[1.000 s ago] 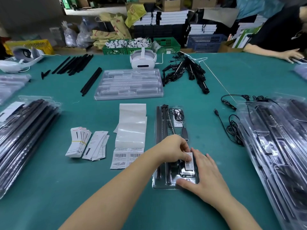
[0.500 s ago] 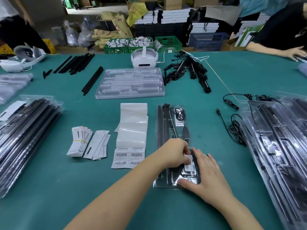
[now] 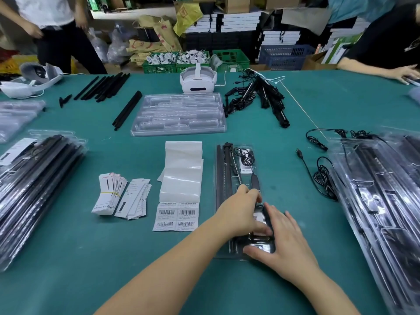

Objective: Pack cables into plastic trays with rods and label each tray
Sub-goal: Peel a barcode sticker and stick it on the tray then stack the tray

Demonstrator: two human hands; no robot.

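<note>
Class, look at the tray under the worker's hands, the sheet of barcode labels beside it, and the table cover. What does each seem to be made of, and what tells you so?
Tray: clear, glossy, thin moulded plastic; the rods show through it and it glints.
Barcode labels: matt white paper, probably sticker stock, printed in black.
Table cover: green, dull, no shine; possibly a rubber or fabric mat.

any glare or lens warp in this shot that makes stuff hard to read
Head view: overhead light glares off the clear tray stack on the right and the empty tray, hiding contents; wide-angle warp bows the table edges; barcode label sheet text too small to read; hands sharp, left hand, right hand.
</note>
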